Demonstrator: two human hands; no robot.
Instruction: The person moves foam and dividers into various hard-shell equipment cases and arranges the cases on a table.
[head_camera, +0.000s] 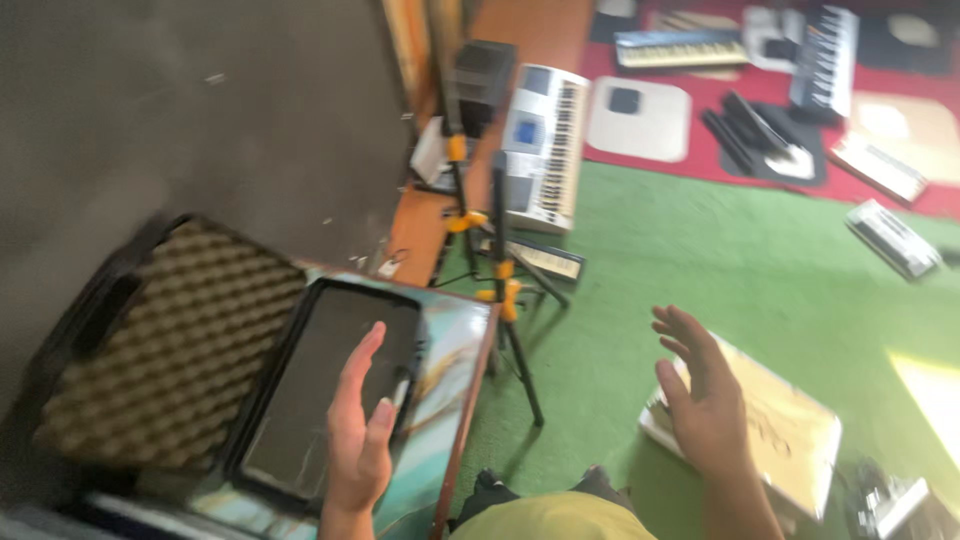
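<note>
I note the green carpet (700, 280) as the largest surface, with a red mat (720, 160) beyond it carrying several keyboards, blurred. A silver keyboard (545, 145) lies at the carpet's far-left edge, next to black stands with yellow clamps (505, 290). Lower left — an open black case (200, 350): its lid is lined with grey egg-crate foam, its shallow tray is dark and bare, and it rests on a marbled teal table (455, 350). On the carpet at lower right lies a flat cream-coloured package (790, 435), rectangular, markings unreadable. My left hand (360, 430) is open, fingers upright together, at the tray's near-right rim; contact unclear. My right hand (705, 395) hovers over the package's left end — fingers spread wide, holding nothing.
</note>
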